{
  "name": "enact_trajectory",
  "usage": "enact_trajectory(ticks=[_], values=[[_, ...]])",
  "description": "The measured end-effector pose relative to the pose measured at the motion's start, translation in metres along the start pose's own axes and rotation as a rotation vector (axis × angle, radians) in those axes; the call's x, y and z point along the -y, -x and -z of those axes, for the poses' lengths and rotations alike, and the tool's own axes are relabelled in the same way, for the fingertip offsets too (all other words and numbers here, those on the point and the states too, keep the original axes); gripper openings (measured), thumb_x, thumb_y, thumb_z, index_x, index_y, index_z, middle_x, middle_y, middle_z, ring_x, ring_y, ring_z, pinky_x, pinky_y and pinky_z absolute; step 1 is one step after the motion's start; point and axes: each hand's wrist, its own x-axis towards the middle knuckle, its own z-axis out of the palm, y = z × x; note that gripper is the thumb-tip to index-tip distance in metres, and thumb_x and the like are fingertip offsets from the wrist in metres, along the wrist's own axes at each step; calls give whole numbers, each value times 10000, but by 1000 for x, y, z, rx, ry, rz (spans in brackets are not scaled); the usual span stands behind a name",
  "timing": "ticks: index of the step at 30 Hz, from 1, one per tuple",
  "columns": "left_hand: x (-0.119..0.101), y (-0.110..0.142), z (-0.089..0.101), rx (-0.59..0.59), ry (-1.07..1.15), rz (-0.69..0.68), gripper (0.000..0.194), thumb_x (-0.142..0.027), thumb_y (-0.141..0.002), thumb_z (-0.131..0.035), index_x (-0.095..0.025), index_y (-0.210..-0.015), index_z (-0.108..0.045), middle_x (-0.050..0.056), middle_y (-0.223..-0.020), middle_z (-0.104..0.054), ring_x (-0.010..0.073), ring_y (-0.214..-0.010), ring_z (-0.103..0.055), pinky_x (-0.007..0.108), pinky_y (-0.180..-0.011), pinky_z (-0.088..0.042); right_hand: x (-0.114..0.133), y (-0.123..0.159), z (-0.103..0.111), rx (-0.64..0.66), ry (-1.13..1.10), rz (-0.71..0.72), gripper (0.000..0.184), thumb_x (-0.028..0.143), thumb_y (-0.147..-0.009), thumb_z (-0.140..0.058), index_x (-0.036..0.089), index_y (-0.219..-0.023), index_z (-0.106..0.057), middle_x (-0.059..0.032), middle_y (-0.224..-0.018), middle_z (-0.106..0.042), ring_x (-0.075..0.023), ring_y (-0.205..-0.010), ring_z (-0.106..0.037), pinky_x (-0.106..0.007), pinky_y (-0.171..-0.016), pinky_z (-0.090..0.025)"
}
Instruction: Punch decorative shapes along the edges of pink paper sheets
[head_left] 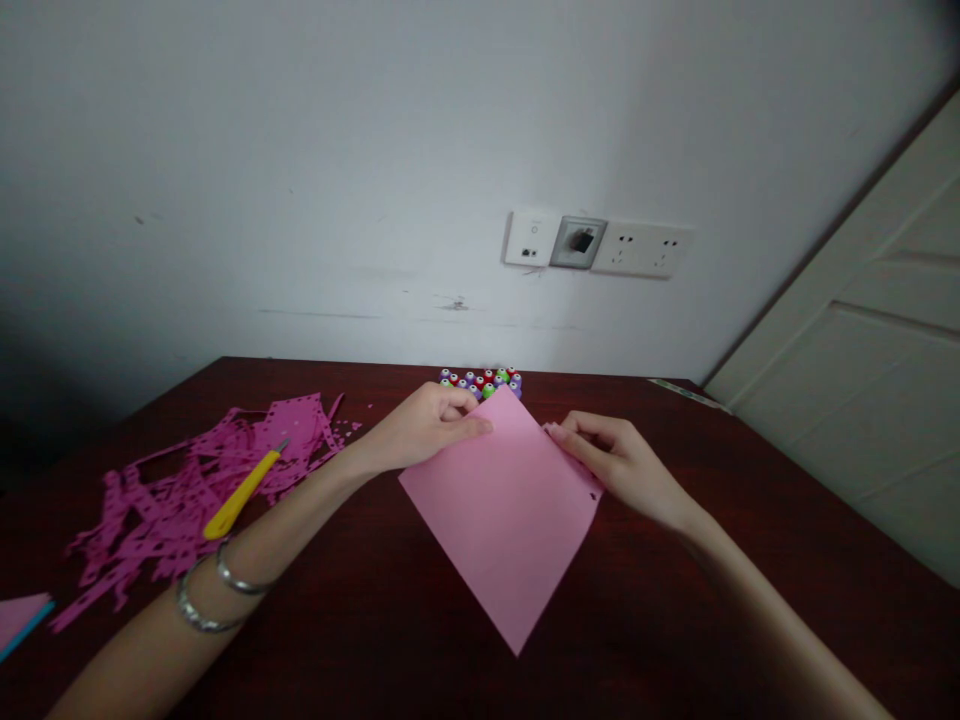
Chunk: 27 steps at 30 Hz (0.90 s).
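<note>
A square sheet of pink paper (506, 510) is held up above the table, one corner pointing down toward me. My left hand (427, 425) pinches its upper left edge, thumb on top of the sheet. My right hand (611, 450) grips the upper right edge between thumb and fingers. Small dark holes show along that right edge, near the right corner. Part of the edge lies hidden behind my right fingers.
Punched pink paper scraps (172, 500) lie heaped on the dark red table (360, 640), with a yellow-handled craft knife (244, 492) on top. Several colourful eyeball-like pieces (480, 381) stand by the wall. Wall sockets (634, 248) are above. A pink sheet with a blue edge (22, 622) lies at left.
</note>
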Motion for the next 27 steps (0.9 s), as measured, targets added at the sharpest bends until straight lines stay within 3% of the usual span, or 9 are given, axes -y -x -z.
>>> enact_trajectory(ticks=[6, 11, 14, 16, 19, 21, 24, 27], values=[[-1, 1, 3, -39, 27, -25, 247, -385, -761, -581, -140, -761, -553, 4, -644, -606, 86, -498, -534, 189, -448, -375, -6, -2, 3, -117, -42, -34, 339, 436, -839, -476, 165, -637, -489, 40, -544, -437, -58, -439, -388, -173, -383, -310], [-3, 1, 5, -102, -15, -40, 247, -389, -774, -565, -146, -737, -538, -14, -589, -569, 74, -465, -495, 173, -416, -320, -4, -1, 10, 14, -143, -139, 438, 545, -835, -413, 142, -801, -580, 18, -548, -516, -69, -381, -443, -182, -324, -357], [-1, -1, 4, -183, -63, -51, 270, -414, -793, -528, -145, -771, -543, -19, -569, -546, 74, -456, -473, 173, -404, -290, -2, -2, 13, 117, -162, -177, 377, 498, -777, -546, 129, -773, -624, -8, -564, -580, -82, -422, -498, -204, -387, -428], [1, -2, 3, -183, -89, -77, 282, -418, -809, -499, -141, -796, -554, -7, -598, -563, 80, -486, -484, 181, -424, -309, -3, -4, 14, 52, -183, -173, 303, 432, -724, -635, 130, -747, -651, -38, -644, -640, -103, -498, -556, -231, -472, -484], [2, -4, 5, -163, -164, -131, 286, -407, -818, -483, -138, -826, -579, 26, -706, -609, 100, -599, -529, 209, -522, -381, -2, -5, 15, -123, -270, -144, 301, 370, -699, -667, 156, -912, -672, -76, -872, -689, -171, -745, -634, -296, -661, -527], [1, -4, 7, -283, -266, -169, 278, -410, -800, -511, -145, -828, -589, 34, -755, -615, 110, -659, -534, 228, -595, -407, 2, -2, 14, -135, -276, -143, 315, 363, -700, -666, 165, -944, -670, -79, -911, -691, -197, -810, -637, -311, -684, -523], [-6, 0, 5, -446, -355, -253, 252, -396, -775, -554, -158, -848, -595, 43, -844, -617, 127, -754, -538, 252, -700, -421, 13, 5, 11, -32, -180, -147, 245, 388, -729, -632, 161, -805, -686, -63, -788, -695, -181, -685, -633, -266, -558, -494], [-16, 8, -5, -243, -262, -307, 240, -372, -797, -537, -167, -901, -606, 41, -897, -621, 132, -809, -544, 250, -734, -424, 26, 12, 5, 61, -96, -113, 211, 362, -762, -600, 172, -779, -690, -36, -743, -674, -146, -618, -595, -225, -497, -438]])
